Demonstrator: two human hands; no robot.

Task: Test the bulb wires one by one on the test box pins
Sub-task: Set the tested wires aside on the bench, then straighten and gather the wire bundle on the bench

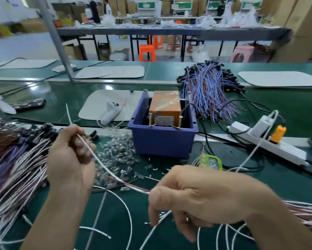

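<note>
My left hand (70, 156) grips a white wire (104, 168) in a fist, and the wire's free end sticks up past the fist. The same wire runs down and right into my right hand (196, 197), which pinches it near a reddish stretch. The purple test box (163, 139) stands behind both hands, holding an orange transformer (165, 103) and two upright screw pins (149, 120), (180, 121). Neither hand touches the box. A heap of small clear bulbs (117, 152) lies between my left hand and the box.
A pile of white and purple bulb wires (16, 159) lies at the left, and another bundle of blue and brown wires (211, 91) at the back right. A white power strip (270, 143) with an orange plug and a green timer (210, 162) sit right of the box.
</note>
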